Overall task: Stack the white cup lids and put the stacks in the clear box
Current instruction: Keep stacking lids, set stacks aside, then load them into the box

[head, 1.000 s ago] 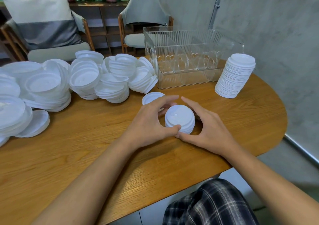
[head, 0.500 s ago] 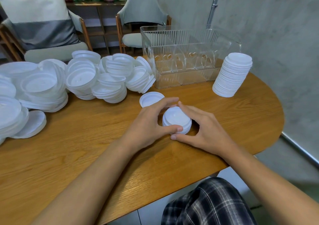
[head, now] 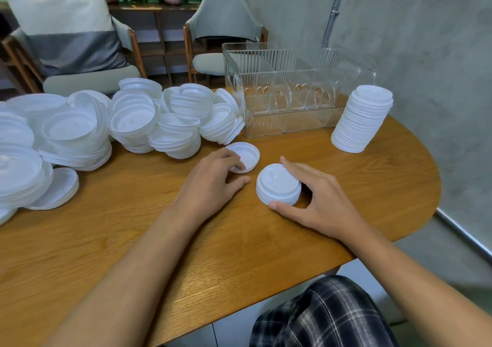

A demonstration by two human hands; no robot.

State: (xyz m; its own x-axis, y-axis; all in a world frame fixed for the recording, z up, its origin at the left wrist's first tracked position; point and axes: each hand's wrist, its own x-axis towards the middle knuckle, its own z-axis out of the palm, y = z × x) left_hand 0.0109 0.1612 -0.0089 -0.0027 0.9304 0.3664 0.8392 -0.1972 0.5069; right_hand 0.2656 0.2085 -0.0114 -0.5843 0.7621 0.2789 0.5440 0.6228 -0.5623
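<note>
A short stack of white lids [head: 278, 184] sits on the wooden table [head: 159, 240] in front of me. My right hand [head: 319, 200] grips it, thumb on the near side and fingers round the far side. Just left of it lies a single upturned lid [head: 246, 156]. My left hand [head: 210, 186] has its fingers curled over that lid's near rim, with the thumb just below it on the table. The clear box [head: 292, 90] stands behind, with dividers and no lids inside. A tall stack of lids [head: 362, 120] stands to the right of the box.
A big loose pile of white lids [head: 127, 122] covers the table's left and back left, reaching up to the box's left end. The table's rounded edge curves close on the right. Two chairs [head: 226, 27] stand behind the table.
My left hand let go of the short stack and moved up-left onto the single lid. My right hand stays on the stack, which is now held by that hand alone.
</note>
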